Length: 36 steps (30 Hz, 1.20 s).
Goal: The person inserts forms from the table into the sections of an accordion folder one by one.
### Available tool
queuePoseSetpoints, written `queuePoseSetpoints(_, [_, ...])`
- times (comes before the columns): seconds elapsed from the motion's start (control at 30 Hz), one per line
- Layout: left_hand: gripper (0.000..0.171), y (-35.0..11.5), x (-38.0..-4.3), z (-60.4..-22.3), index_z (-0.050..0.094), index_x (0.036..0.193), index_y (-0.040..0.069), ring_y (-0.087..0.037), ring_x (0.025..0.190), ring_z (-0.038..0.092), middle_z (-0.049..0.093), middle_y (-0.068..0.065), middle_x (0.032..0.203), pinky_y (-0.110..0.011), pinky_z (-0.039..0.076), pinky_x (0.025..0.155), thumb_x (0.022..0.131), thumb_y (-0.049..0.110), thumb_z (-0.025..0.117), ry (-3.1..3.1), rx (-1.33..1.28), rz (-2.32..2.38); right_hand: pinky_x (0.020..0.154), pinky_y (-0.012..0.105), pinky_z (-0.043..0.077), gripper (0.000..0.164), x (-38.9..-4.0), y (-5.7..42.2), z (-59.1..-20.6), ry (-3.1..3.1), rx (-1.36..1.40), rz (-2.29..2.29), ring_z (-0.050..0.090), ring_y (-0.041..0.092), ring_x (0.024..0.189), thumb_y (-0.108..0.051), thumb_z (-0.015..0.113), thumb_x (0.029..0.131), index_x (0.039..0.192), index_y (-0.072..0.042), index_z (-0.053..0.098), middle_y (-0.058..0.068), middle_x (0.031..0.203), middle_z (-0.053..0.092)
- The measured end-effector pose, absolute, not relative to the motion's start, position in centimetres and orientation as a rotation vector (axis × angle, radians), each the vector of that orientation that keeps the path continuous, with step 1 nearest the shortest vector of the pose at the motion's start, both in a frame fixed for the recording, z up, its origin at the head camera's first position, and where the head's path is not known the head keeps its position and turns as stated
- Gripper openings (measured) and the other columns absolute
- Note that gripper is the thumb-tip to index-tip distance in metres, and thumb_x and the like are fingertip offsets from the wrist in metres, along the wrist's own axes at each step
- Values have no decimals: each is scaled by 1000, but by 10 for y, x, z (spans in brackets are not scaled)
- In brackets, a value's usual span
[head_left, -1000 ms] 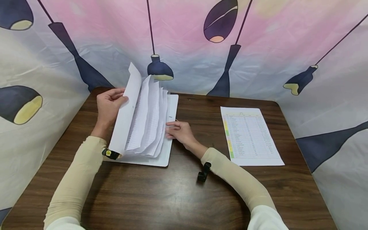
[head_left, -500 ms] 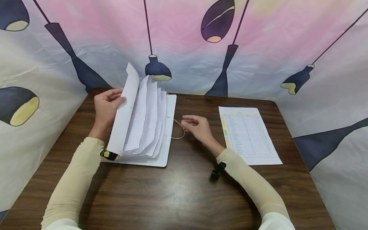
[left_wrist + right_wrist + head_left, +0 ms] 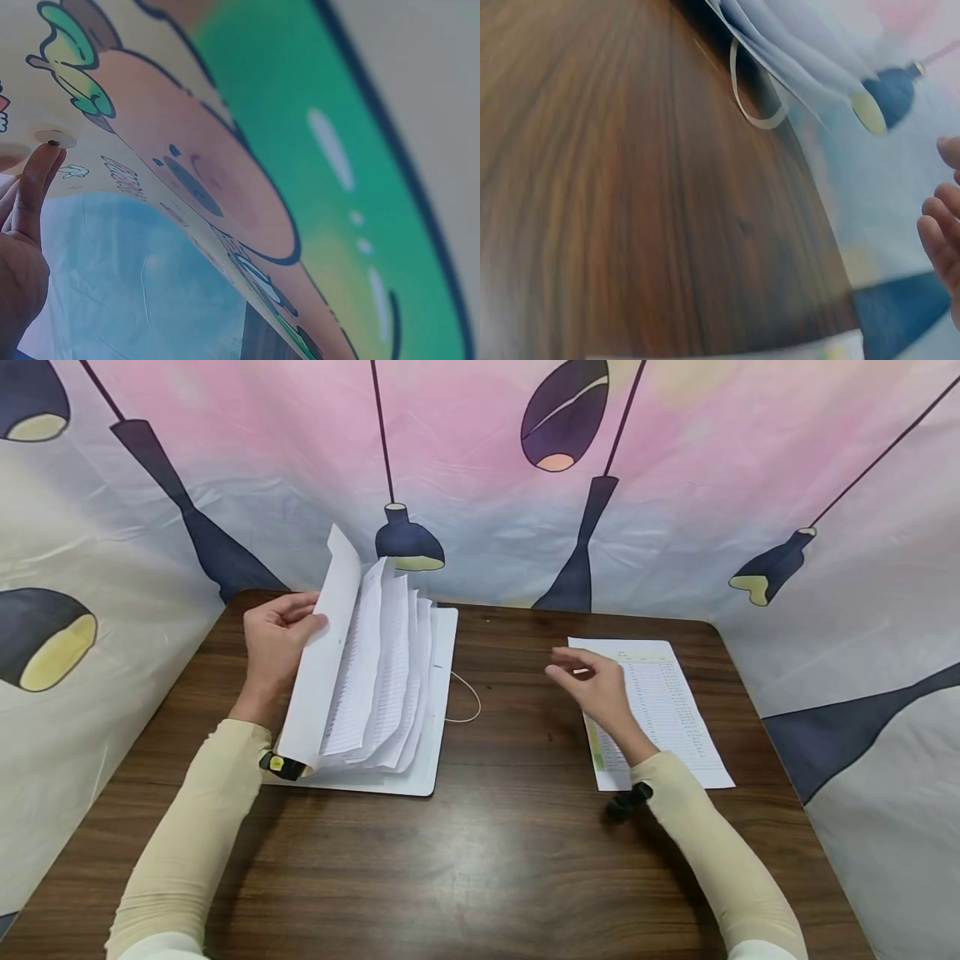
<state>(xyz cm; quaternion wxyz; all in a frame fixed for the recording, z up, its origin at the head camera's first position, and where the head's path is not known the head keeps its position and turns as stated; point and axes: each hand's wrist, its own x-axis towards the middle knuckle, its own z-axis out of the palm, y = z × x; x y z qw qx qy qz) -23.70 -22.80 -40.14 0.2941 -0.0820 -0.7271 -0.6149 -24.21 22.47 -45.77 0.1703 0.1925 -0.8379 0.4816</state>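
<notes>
An expanding file folder (image 3: pixel 438 718) stands spread on the left of the table, with printed sheets (image 3: pixel 375 668) fanned between its covers. My left hand (image 3: pixel 273 639) pinches the raised front cover (image 3: pixel 322 652) at its left edge. In the left wrist view the cover's outer face (image 3: pixel 217 142) shows a cartoon animal print and a round button (image 3: pixel 66 139) at the fingertips. From the folder's right edge a thin cord loop (image 3: pixel 478 702) lies on the wood. My right hand (image 3: pixel 600 689) hovers over the left part of a printed sheet (image 3: pixel 675 718), fingers loosely bent, holding nothing.
The dark wooden table (image 3: pixel 480 860) ends at a patterned cloth backdrop (image 3: pixel 480 485) at the back and sides. The printed sheet's left margin has coloured cells. Each wrist wears a small black camera.
My right hand has left the folder's right edge and moved right to the printed sheet, leaving the cord loop sticking out. My left hand still holds the cover up.
</notes>
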Motion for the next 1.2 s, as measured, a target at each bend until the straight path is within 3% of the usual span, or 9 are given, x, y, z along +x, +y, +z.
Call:
queuePoseSetpoints(0.17, [25,-228,-237,-400,75,111,-8,-3,77,72,76,9,88,-16,54,71,86,-5,71,-1920,-214,-1670,78,17,54,35,-242,263,-451,-2380,441,1262,72,18,96,-24,82,89,122,-12,76,6,117,75])
queuePoseSetpoints(0.37, [24,-228,-237,-400,76,110,-8,-5,77,72,77,7,87,-17,55,71,86,-3,71,-1896,-220,-1706,75,6,46,39,-240,311,-450,-2396,252,1096,71,29,102,-25,81,89,123,-6,74,11,120,74])
queuePoseSetpoints(0.5, [25,-229,-238,-401,76,110,-8,-5,76,72,77,6,87,-17,55,70,86,-3,72,-1881,-221,-1732,75,5,44,41,-239,341,-457,-2417,127,1031,71,30,103,-27,81,89,124,-6,74,11,121,73])
queuePoseSetpoints(0.73, [25,-229,-239,-402,75,110,-9,-5,76,72,77,8,86,-16,54,70,86,-5,72,-1882,-203,-1731,79,17,43,55,-236,381,-471,-2536,-54,944,69,34,108,-39,80,88,133,-8,69,17,124,71])
queuePoseSetpoints(0.97, [25,-229,-240,-402,75,110,-9,-5,76,72,77,7,86,-16,54,69,85,-6,72,-1867,-204,-1747,88,50,47,71,-233,397,-480,-2717,-138,890,62,41,116,-46,77,90,144,-4,58,24,134,63])
queuePoseSetpoints(1.2, [24,-229,-239,-403,75,110,-9,-5,77,72,77,7,87,-17,55,70,86,-5,72,-1881,-222,-1720,91,57,45,76,-233,404,-486,-2792,-174,848,56,46,121,-45,76,91,148,-1,51,29,140,57])
